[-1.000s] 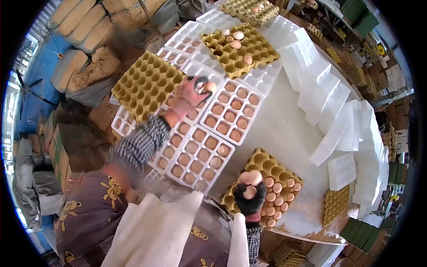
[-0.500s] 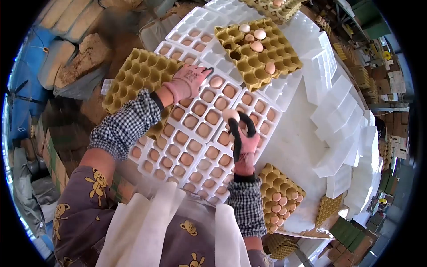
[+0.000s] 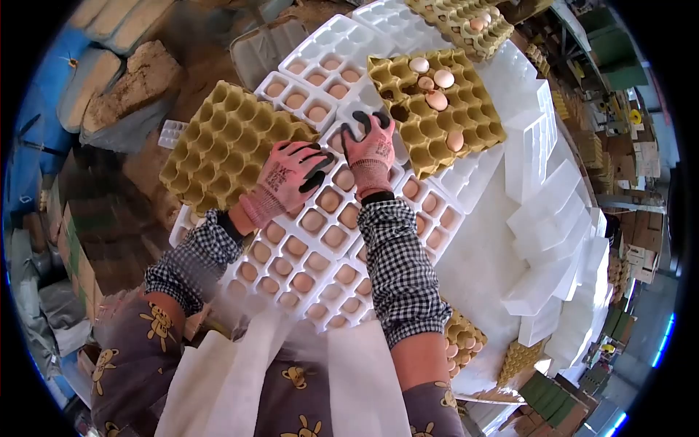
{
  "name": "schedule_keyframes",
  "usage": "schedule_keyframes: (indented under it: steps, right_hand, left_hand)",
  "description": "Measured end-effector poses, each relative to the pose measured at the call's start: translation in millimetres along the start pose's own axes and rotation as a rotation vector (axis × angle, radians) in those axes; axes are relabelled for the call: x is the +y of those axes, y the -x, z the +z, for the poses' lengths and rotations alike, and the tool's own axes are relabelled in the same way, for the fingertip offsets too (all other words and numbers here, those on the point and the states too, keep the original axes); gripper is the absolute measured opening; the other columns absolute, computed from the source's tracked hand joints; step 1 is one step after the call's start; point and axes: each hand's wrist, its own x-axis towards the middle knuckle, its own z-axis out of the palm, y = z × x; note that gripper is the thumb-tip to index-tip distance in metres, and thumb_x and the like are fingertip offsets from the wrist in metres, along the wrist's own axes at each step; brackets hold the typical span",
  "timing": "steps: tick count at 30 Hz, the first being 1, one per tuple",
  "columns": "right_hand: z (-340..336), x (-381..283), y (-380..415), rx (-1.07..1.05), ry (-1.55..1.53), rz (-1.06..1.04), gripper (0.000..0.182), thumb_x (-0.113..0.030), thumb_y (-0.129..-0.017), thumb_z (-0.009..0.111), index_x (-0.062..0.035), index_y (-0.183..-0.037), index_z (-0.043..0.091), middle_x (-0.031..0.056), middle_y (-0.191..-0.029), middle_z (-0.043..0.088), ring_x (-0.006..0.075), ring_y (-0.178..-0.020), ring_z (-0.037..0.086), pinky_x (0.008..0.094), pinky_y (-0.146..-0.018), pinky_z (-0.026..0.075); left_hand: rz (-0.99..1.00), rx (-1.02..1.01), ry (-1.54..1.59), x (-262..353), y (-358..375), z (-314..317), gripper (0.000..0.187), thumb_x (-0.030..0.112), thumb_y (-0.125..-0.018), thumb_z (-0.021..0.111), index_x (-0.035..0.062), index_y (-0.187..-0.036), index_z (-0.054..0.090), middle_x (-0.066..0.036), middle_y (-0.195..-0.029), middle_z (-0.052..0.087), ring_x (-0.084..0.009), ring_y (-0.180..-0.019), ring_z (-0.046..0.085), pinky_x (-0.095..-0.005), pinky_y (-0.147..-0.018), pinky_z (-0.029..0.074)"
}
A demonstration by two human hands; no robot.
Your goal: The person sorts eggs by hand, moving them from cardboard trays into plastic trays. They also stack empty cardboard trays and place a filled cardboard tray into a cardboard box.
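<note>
The white egg trays (image 3: 313,240) were laid side by side across the middle of the frame, on the white tabletop (image 3: 477,240), and eggs (image 3: 333,236) were seated singly in many of their square cells. Both gloved hands were held over these trays, near the centre of the frame and close beside each other. The left hand (image 3: 282,178) was placed palm down at the right edge of the left pulp tray (image 3: 226,142), with its dark-tipped fingers moderately spread and slightly bent; no egg could be made out in it. The right hand (image 3: 370,149) was set just to the right, reaching upward, with its thumb and fingers parted and curled down over the cells; whether an egg was held beneath them could not be told.

In the upper right, the right pulp tray (image 3: 473,109) was rested partly over the white trays, and a few loose eggs (image 3: 443,79) were carried in its upper and middle cups. Another stack of pulp trays (image 3: 466,28), also bearing eggs, was seen at the top. At the lower right, a further pulp tray (image 3: 463,329) with eggs was partly covered by the right checked sleeve (image 3: 399,266). White containers (image 3: 546,226) were piled and leaned along the tabletop's right side. Filled sacks (image 3: 135,87) were seen at the upper left.
</note>
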Motion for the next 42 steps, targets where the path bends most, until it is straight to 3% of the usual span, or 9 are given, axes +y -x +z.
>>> schedule_keyframes:
  steps: [3,6,9,21,25,29,35,37,42]
  right_hand:
    - [5,5,-25,-0.023,0.022,-0.169,0.049,-0.026,-0.076,0.074,-0.0211,-0.122,0.061,0.0115,-0.134,0.049,0.0316,-0.113,0.058,0.0399,-0.093,0.049]
    - [0,7,-47,-0.018,0.044,-0.1,0.057,-0.024,-0.079,0.07,-0.0175,-0.133,0.052,0.0114,-0.135,0.05,0.0318,-0.114,0.058,0.0415,-0.093,0.049]
    - [11,15,-39,0.051,0.145,-0.2,0.06,-0.023,-0.08,0.069,-0.0162,-0.136,0.049,0.0118,-0.133,0.05,0.0325,-0.113,0.058,0.0418,-0.093,0.048]
    - [34,38,-44,0.186,0.237,-0.521,0.054,-0.028,-0.072,0.076,-0.0235,-0.124,0.06,0.0067,-0.124,0.057,0.0273,-0.108,0.059,0.0414,-0.088,0.047]
    - [23,24,-43,0.218,-0.019,-0.361,0.055,-0.022,-0.069,0.078,-0.0203,-0.122,0.061,0.0085,-0.116,0.059,0.0299,-0.107,0.058,0.0413,-0.092,0.046]
    - [17,31,-30,0.185,0.316,-0.242,0.066,-0.026,-0.07,0.078,-0.0204,-0.131,0.054,0.0122,-0.126,0.051,0.0333,-0.119,0.049,0.0445,-0.096,0.042]
    - [20,76,-8,0.342,-0.146,-0.274,0.064,-0.022,-0.069,0.076,-0.0146,-0.128,0.054,0.0154,-0.13,0.049,0.0368,-0.118,0.048,0.0453,-0.102,0.039]
    - [8,72,-5,0.031,0.096,-0.261,0.05,-0.024,-0.071,0.075,-0.0136,-0.118,0.063,0.0151,-0.128,0.052,0.0347,-0.121,0.047,0.0467,-0.104,0.037]
    - [-1,68,14,-0.08,0.364,-0.313,0.048,-0.025,-0.068,0.076,-0.0148,-0.114,0.066,0.0108,-0.133,0.05,0.0315,-0.124,0.045,0.0486,-0.108,0.033]
  left_hand:
    - [-0.102,-0.042,0.219,-9,8,6,0.045,0.031,-0.075,0.071,0.0166,-0.117,0.062,-0.008,-0.118,0.059,-0.0274,-0.119,0.05,-0.0479,-0.104,0.034]
    - [-0.212,0.024,-0.128,-4,7,-5,0.061,0.039,-0.071,0.071,0.0156,-0.125,0.058,-0.019,-0.139,0.04,-0.0377,-0.129,0.037,-0.06,-0.109,0.022]
    - [-0.268,-0.211,-0.318,-9,14,2,0.063,0.035,-0.07,0.07,0.0114,-0.126,0.056,-0.022,-0.14,0.039,-0.0369,-0.128,0.039,-0.0572,-0.111,0.021]
    - [-0.15,-0.269,0.002,45,72,-32,0.056,0.025,-0.063,0.074,0.0122,-0.117,0.062,-0.02,-0.136,0.043,-0.0385,-0.124,0.043,-0.052,-0.101,0.034]
    - [0.024,-0.506,0.096,81,87,-25,0.055,0.031,-0.064,0.077,0.0155,-0.115,0.064,-0.014,-0.137,0.046,-0.0377,-0.123,0.043,-0.0519,-0.1,0.034]
    - [-0.1,-0.465,0.171,81,92,-25,0.054,0.041,-0.069,0.075,0.016,-0.116,0.065,-0.012,-0.138,0.046,-0.0362,-0.125,0.041,-0.0535,-0.1,0.032]
    - [-0.087,-0.485,0.089,89,91,-23,0.066,0.039,-0.066,0.076,0.0137,-0.125,0.059,-0.018,-0.136,0.044,-0.038,-0.129,0.038,-0.0556,-0.102,0.031]
    - [-0.029,-0.483,0.019,85,104,-8,0.064,0.037,-0.067,0.074,0.0138,-0.125,0.059,-0.019,-0.136,0.043,-0.0386,-0.128,0.038,-0.0561,-0.102,0.03]
    - [-0.028,-0.428,0.03,82,102,-11,0.051,0.029,-0.066,0.071,0.0173,-0.115,0.066,-0.02,-0.136,0.043,-0.0388,-0.125,0.041,-0.056,-0.102,0.031]
